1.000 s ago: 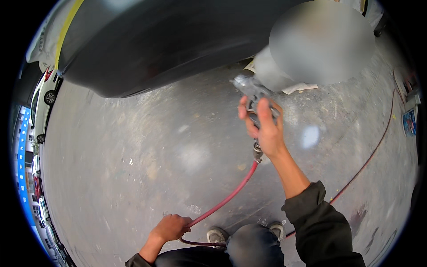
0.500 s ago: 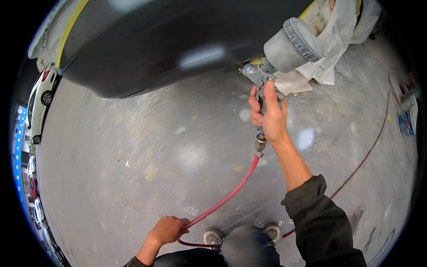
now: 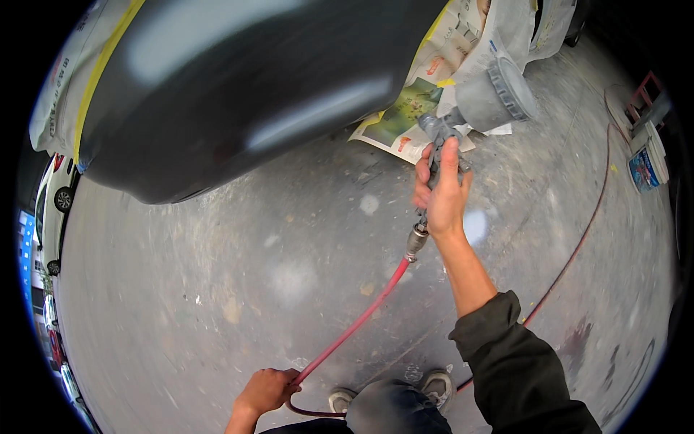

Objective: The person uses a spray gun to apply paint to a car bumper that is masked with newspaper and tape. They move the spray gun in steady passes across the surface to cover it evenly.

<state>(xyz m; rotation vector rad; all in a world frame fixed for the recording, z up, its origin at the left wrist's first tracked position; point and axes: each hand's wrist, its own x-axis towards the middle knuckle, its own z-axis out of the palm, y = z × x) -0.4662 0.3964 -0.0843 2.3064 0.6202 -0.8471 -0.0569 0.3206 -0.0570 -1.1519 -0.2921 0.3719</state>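
Note:
My right hand (image 3: pixel 444 184) is closed round the grip of a grey paint spray gun (image 3: pixel 436 130), thumb along its back. A cloudy plastic paint cup (image 3: pixel 491 94) with a ribbed lid sits tilted on the gun. From the metal coupling under the grip, a red air hose (image 3: pixel 354 325) runs down to my left hand (image 3: pixel 266 390), whose fingers are wrapped round it near my legs. Ahead of the gun is a dark, glossy car body panel (image 3: pixel 253 94). Yellow masking tape (image 3: pixel 97 65) edges it, with plastic sheeting (image 3: pixel 54 108) on the left and printed masking paper (image 3: pixel 401 123) on the right.
The hose continues over the grey concrete floor (image 3: pixel 217 289) to the right, past a white bucket (image 3: pixel 648 163). My shoes (image 3: pixel 437 387) stand close below the hose. A white car (image 3: pixel 54 210) is parked at the far left, with other cars behind it.
The view has shifted, so the panel sits lower and more masking paper shows. The spray gun appears slightly lower and farther right of the panel. Both hands keep their holds.

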